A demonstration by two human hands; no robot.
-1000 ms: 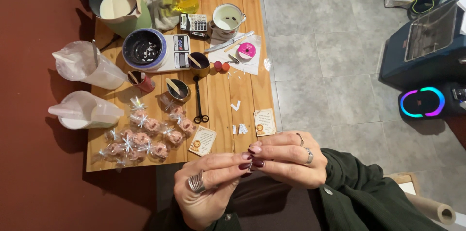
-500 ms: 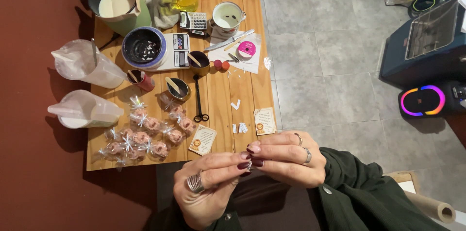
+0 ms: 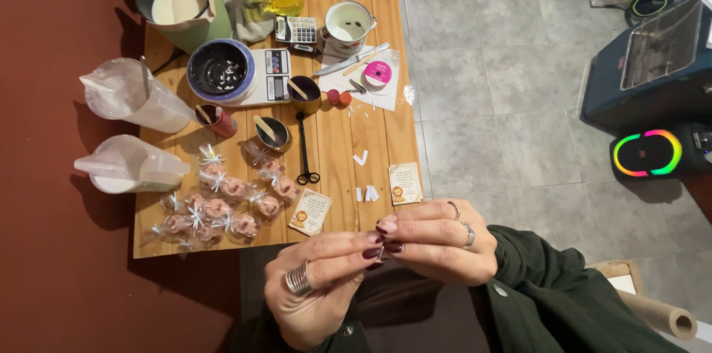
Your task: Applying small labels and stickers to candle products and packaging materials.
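Meeting fingertip to fingertip at about 6 o'clock in the head view, the left hand [image 3: 315, 286] and the right hand [image 3: 437, 242] pinch together over something too small to make out (only a pale sliver shows between the dark-painted nails), so I cannot tell what either hand grips. The hands hover just off the near edge of the wooden worktop [image 3: 334, 138]. Nearest to them, toward 12 o'clock, lie two small printed cards [image 3: 310, 211] and a few white paper slips [image 3: 365, 193]. At 10 o'clock sits a cluster of pink wrapped favours [image 3: 222, 208] tied with silver ribbon, and farther out at 9 o'clock two clear measuring jugs [image 3: 130, 164]. A black pair of scissors [image 3: 305, 149] lies near the centre, below a kitchen scale [image 3: 271, 75].
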